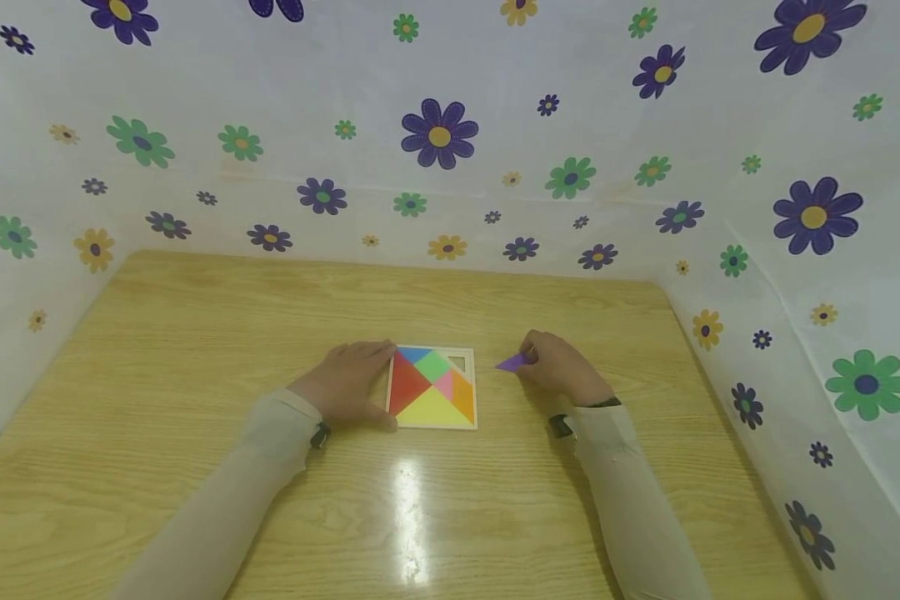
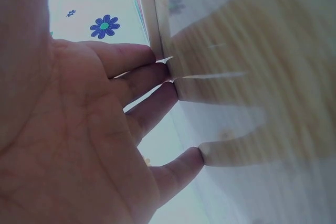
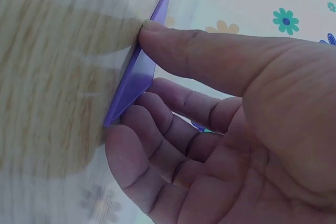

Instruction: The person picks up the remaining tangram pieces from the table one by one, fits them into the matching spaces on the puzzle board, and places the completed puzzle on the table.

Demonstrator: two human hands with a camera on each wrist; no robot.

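A square tangram tray (image 1: 475, 400) with a pale rim lies on the table, filled with red (image 1: 407, 385), yellow (image 1: 435, 411), blue, green, pink and orange pieces. Its upper right corner shows a bare triangular recess (image 1: 460, 362). At the tray's left side rests my left hand (image 1: 345, 383), fingers spread and fairly straight; in the left wrist view some fingertips meet the table beside the tray's edge (image 2: 149, 14). To the right of the tray, my right hand (image 1: 562, 367) pinches a purple triangular tangram piece (image 3: 139, 72) between thumb and fingers, close over the tabletop.
The wood-grain table (image 1: 270, 492) is glossy and reflects light near its front. White cloth (image 1: 495, 75) printed with flowers rises behind it and along both sides. Both forearms, in pale sleeves, reach in from the front.
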